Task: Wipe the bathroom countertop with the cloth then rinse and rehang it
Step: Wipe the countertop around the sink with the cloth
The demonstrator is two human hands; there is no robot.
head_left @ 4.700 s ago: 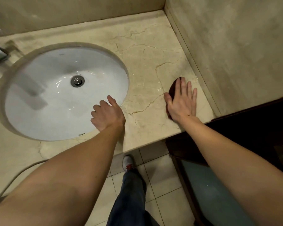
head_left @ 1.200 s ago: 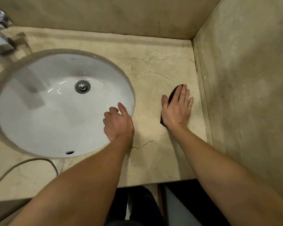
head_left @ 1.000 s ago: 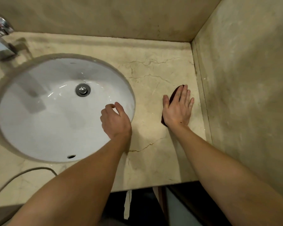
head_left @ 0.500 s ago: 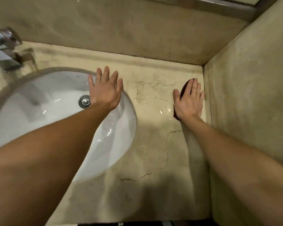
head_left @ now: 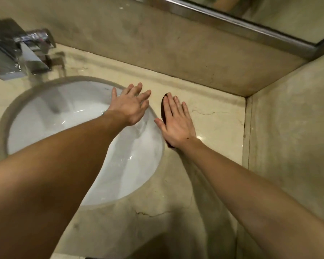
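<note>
A dark maroon cloth [head_left: 163,107] lies on the beige marble countertop [head_left: 215,116], just right of the sink's far rim. My right hand [head_left: 176,124] presses flat on it with the fingers straight, so only the cloth's left edge and a bit near my wrist show. My left hand [head_left: 131,106] hovers open with its fingers spread over the far right rim of the white oval sink [head_left: 64,120]. It holds nothing and sits a short gap left of the right hand.
A chrome faucet [head_left: 19,53] stands at the back left. A stone backsplash [head_left: 176,49] with a mirror edge [head_left: 251,28] above it closes the back. A stone side wall [head_left: 297,137] bounds the counter on the right. Wet patches glisten near my right wrist.
My right hand has slid the cloth left, from beside the right wall to the sink's rim. My left hand has shifted slightly right along the far rim, still open.
</note>
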